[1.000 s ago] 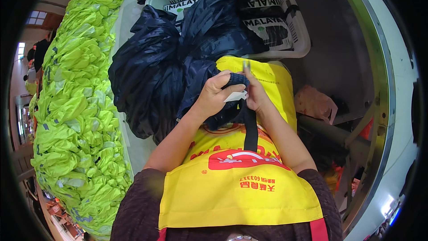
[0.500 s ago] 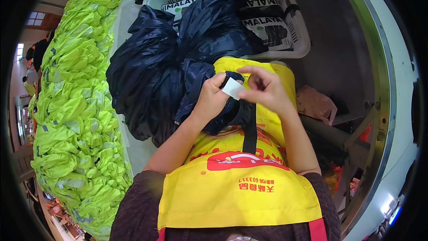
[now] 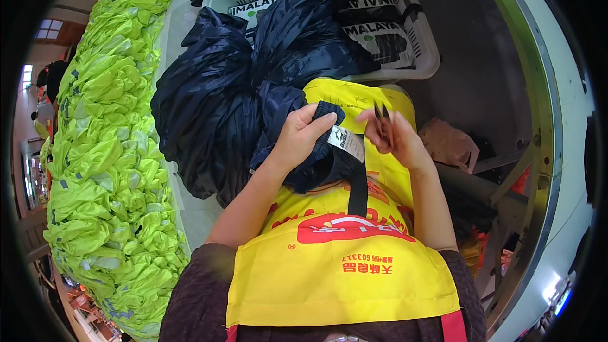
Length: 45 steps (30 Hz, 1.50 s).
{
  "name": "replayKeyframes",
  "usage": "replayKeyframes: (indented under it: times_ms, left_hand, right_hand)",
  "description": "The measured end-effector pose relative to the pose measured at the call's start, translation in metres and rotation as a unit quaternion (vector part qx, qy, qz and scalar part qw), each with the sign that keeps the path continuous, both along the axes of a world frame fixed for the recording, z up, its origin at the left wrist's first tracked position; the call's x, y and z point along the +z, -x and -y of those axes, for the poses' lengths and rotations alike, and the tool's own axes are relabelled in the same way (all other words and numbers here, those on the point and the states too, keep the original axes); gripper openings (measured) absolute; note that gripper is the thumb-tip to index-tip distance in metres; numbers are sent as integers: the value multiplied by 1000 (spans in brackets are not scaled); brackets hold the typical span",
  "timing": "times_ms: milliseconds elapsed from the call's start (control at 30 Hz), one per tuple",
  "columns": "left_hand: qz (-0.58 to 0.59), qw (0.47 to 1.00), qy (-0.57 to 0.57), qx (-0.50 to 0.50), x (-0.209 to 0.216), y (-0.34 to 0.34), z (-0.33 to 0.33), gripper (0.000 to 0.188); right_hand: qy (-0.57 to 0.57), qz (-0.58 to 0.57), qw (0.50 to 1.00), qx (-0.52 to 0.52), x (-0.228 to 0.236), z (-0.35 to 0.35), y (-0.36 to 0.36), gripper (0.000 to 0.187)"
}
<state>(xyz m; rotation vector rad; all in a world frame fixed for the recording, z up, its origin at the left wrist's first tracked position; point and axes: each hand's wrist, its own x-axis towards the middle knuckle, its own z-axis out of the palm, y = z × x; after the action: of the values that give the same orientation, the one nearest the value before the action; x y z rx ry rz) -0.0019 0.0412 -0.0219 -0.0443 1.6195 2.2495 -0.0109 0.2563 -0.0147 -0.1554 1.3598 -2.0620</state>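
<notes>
At far left, heap of crumpled, thin lime fabric (image 3: 114, 164). Beside it, glossy navy garment (image 3: 278, 104), deeply creased, reaching over yellow apron (image 3: 342, 288); left hand (image 3: 301, 136) pinches its ribbed band (image 3: 330, 111), rectangular white label (image 3: 346, 143) projecting rightward. Right hand (image 3: 404, 142) grips dark, pointed snips (image 3: 382, 119).
</notes>
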Motion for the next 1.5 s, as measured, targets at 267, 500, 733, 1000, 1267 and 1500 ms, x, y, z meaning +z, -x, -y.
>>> replayKeyframes:
  times_ms: [267, 500, 733, 1000, 1267, 1500]
  left_hand:
    - [-41, 998, 48, -20, 0, -2, 5, 14]
    - [-49, 996, 60, -37, -5, -1, 4, 12]
    - [-56, 994, 80, -58, -2, -2, 9, 16]
    - [-77, 992, 89, -48, -5, -2, 3, 11]
    - [-57, 989, 104, -90, -8, 0, 7, 17]
    - [-54, 988, 103, -101, -11, 1, 5, 15]
  right_hand:
    - [-226, -200, 953, 32, -6, -3, 16, 34]
    - [-179, -186, 963, 75, -8, 1, 18, 32]
    - [-174, -171, 968, 65, -10, -1, 19, 33]
    - [-175, -176, 966, 78, -8, 0, 19, 32]
    - [-190, -225, 953, 73, -4, 5, 19, 33]
    - [-195, -221, 954, 50, -15, 5, 17, 29]
